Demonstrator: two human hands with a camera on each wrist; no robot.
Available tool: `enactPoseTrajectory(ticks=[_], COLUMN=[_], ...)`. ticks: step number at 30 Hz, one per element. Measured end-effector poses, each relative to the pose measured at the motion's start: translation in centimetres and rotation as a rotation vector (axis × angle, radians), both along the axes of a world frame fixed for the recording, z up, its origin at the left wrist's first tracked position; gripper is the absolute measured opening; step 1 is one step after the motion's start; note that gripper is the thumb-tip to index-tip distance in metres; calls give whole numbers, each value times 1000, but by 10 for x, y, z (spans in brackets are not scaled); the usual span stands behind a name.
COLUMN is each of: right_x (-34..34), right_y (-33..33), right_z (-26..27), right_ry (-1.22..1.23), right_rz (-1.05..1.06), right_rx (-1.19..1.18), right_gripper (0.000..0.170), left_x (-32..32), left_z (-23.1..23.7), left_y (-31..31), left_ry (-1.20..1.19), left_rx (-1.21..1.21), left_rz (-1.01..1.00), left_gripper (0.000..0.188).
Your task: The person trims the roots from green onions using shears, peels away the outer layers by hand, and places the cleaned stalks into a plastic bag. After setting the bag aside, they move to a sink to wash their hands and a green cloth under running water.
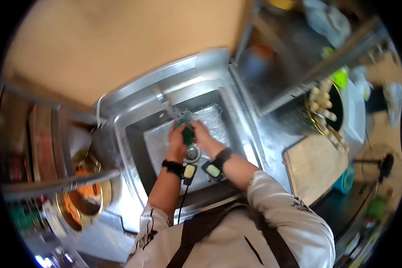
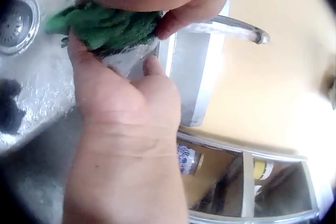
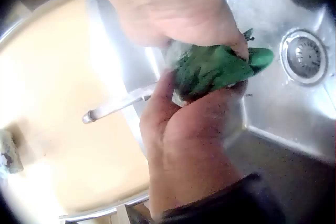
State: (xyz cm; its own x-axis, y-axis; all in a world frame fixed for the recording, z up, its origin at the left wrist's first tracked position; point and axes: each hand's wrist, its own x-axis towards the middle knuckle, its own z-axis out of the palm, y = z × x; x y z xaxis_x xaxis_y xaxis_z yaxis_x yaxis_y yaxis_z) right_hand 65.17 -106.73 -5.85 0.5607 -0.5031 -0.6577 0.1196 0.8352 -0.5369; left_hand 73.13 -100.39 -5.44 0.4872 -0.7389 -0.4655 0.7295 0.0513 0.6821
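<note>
A wet, crumpled green cloth-like thing (image 1: 187, 134) is held between both hands over the metal sink, below the tap. The left hand (image 1: 177, 142) grips it from one side and the right hand (image 1: 203, 135) from the other. In the left wrist view the fingers and thumb of the left hand (image 2: 123, 90) curl round the green thing (image 2: 113, 27). From the right wrist view, the right hand (image 3: 191, 124) holds the same bundle (image 3: 212, 69) from below. Water splashes at its far side.
The tap (image 1: 164, 100) reaches over the sink's far wall, and a drain (image 1: 192, 154) lies in the basin floor. Right of the sink are a wooden board (image 1: 315, 167) and a pot (image 1: 299, 117). A golden pot (image 1: 103, 196) stands at left. Something dark (image 2: 9, 106) lies in the basin.
</note>
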Motion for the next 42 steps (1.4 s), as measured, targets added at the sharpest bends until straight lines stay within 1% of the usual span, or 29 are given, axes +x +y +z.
enactPoseTrajectory(ticks=[1, 3, 5, 7, 8, 9, 10, 11, 13, 14, 15, 17, 18, 19, 21, 23, 24, 25, 27, 28, 29, 31, 33, 34, 35, 37, 39, 41, 42], right_x=[4, 16, 18, 27, 27, 26, 27, 22, 16, 12, 13, 15, 10, 4, -5, -10, -27, -17, -17, -18, -19, -23, -25, -23, -21, -15, 3, 28, 43], right_y=[-1, 9, 22, 33, 38, 40, 35, 28, 12, 5, 4, 13, 12, 13, 26, 51, 41, 37, 35, 39, 37, 37, 39, 44, 47, 54, 52, 47, 48], right_z=[-20, -28, -14, -28, -24, -18, -22, -16, -4, 1, -7, -26, -24, -20, -16, -7, 45, 15, 55, 81, 75, 72, 78, 83, 91, 108, 96, 74, 84], right_ry=[-88, -9, 172, 276, 272, 271, 454, 465, 740, 723, 728, 207, 186, 157, 217, 235, 106, 12, -58, 11, 40, 44, 165, 332, 327, 129, 87, -51, -17], right_rz=[-4, -117, -114, -3, 23, 49, 145, 122, 86, 43, 28, 137, 293, 441, 355, 358, 375, 385, 245, 160, 171, 199, 233, 231, 253, 244, 283, 263, 198], right_rx=[-18, -180, -365, -620, -660, -699, -854, -853, -856, -791, -784, -581, -661, -749, -699, -624, -424, -449, -409, -391, -437, -489, -671, -772, -783, -562, -583, -389, -216], right_gripper=[38, 38, 41, 37, 41, 44, 47, 47, 48, 51, 51, 55, 59, 63, 65, 67, 71, 68, 65, 67, 68, 66, 62, 48, 48, 45, 43, 40, 29], left_x=[-4, 0, -2, 18, 27, 28, 15, -4, -21, -24, -23, -15, -6, -5, -8, -3, -1, 6, 7, 8, 7, 10, 9, 10, 10, 10, 5, 1, 0], left_z=[6, -16, -6, -44, -46, -52, -28, -1, 2, 2, 2, -1, -5, 1, 11, 4, 3, -22, -3, 1, 6, 3, 0, -1, -2, -23, -34, -56, -50], left_y=[2, 4, 1, 5, 10, 13, 10, 9, 8, 8, 6, 9, 15, 17, 25, 33, 37, 40, 29, 26, 22, 15, 14, 16, 18, 24, 36, 55, 68], left_ry=[-43, -70, 119, 119, 288, 275, 324, 373, 273, 171, 171, 226, 249, 253, 240, 363, 395, 373, 495, 502, 510, 473, 438, 390, 342, 373, 286, 327, 316], left_rx=[84, 81, -64, -59, -93, -156, -148, -137, -95, -54, -52, -111, -155, -90, 34, -35, -74, -157, -160, -178, -201, -232, -263, -175, -84, -73, -7, -84, 46], left_rz=[-51, -69, -156, -154, -246, -275, -253, -233, -247, -231, -247, -249, -315, -284, -217, -209, -209, -166, -129, -82, -47, -25, -14, -48, -83, -66, -30, -26, 13], left_gripper=[21, 26, 35, 42, 47, 48, 43, 40, 42, 46, 46, 50, 52, 53, 47, 37, 30, 34, 32, 31, 30, 29, 28, 26, 25, 22, 24, 26, 25])
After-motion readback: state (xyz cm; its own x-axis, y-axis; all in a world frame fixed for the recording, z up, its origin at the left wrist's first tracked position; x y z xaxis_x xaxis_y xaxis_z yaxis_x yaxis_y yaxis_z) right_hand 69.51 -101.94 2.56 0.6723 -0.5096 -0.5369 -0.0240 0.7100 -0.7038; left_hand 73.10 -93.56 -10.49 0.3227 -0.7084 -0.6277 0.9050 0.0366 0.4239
